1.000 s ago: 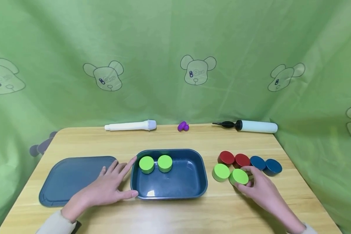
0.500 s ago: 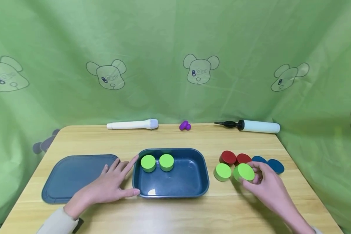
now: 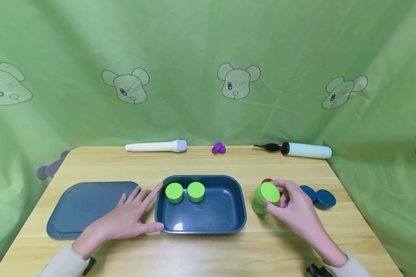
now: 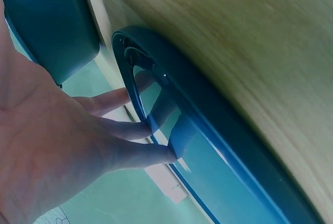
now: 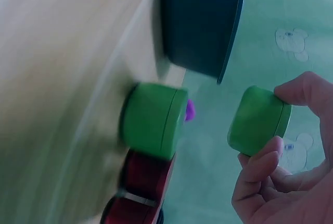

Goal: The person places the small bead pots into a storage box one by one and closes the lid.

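My right hand (image 3: pixel 294 206) pinches a green round tin (image 5: pixel 255 120) between thumb and fingers, raised off the table and slightly tilted. In the head view it overlaps another green tin (image 5: pixel 153 120) standing on the wood. Behind the hand are red tins (image 5: pixel 148 174), mostly hidden in the head view, and two blue tins (image 3: pixel 324 199) to the right. My left hand (image 3: pixel 126 215) lies spread, index finger and thumb at the left rim of a dark blue box (image 3: pixel 208 232). Its other fingertips touch the dark lid (image 4: pixel 203 130). Two green tins (image 3: pixel 174 192) sit inside the box at its back left.
Along the table's far edge lie a white microphone-shaped stick (image 3: pixel 156 146), a small purple object (image 3: pixel 218 148) and a hand pump (image 3: pixel 298 149). A green curtain (image 3: pixel 180 77) with printed bear heads hangs behind and beside the table (image 3: pixel 194 257).
My right hand has lifted the green tin off the table and carried it left, over the other green tin. The left hand stays at the box.
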The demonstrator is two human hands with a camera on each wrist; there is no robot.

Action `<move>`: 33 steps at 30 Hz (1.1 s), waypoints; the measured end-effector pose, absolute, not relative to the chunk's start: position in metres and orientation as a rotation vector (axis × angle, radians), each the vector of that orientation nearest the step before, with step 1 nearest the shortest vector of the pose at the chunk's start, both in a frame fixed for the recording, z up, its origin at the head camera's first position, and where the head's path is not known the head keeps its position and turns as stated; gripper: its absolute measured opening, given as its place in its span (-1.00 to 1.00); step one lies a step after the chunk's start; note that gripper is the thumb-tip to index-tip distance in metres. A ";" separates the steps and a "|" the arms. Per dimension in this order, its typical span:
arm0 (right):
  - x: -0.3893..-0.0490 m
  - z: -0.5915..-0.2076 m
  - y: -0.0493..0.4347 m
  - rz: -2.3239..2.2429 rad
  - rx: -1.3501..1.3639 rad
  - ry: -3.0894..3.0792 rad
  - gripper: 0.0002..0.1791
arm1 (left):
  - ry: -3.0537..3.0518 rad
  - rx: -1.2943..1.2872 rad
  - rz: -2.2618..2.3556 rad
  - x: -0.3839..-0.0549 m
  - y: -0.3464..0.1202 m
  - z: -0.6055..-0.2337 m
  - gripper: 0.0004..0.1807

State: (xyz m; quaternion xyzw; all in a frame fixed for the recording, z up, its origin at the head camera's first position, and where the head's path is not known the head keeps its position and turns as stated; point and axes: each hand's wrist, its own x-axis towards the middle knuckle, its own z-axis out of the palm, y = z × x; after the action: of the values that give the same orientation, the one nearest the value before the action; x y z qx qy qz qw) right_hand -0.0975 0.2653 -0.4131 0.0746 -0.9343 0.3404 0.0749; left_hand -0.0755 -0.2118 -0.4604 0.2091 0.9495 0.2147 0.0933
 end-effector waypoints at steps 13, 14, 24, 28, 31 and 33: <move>-0.118 -0.408 0.223 1.113 0.367 -2.831 -0.36 | 2.777 0.585 0.644 -0.077 -0.213 -0.463 0.20; -0.120 -0.409 0.220 1.116 0.384 -2.838 -0.35 | 2.776 0.584 0.646 -0.077 -0.213 -0.462 0.20; -0.133 -0.415 0.182 1.086 0.553 -2.897 -0.38 | 2.796 0.596 0.625 -0.077 -0.212 -0.460 0.21; -0.135 -0.418 0.164 0.931 0.613 -2.943 -0.43 | 2.777 0.587 0.638 -0.076 -0.213 -0.457 0.20; -0.135 -0.421 0.152 0.843 0.607 -2.999 -0.45 | 2.777 0.590 0.639 -0.076 -0.213 -0.456 0.20; -0.136 -0.423 0.146 0.825 0.591 -3.030 -0.45 | 2.782 0.591 0.636 -0.076 -0.213 -0.457 0.21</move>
State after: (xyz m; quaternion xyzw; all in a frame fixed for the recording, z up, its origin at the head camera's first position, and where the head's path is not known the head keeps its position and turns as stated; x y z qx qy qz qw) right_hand -0.1359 0.1461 -0.4233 0.1849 -0.9479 0.2581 -0.0271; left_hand -0.0763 -0.2131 -0.4568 0.2016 0.9485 0.2167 0.1134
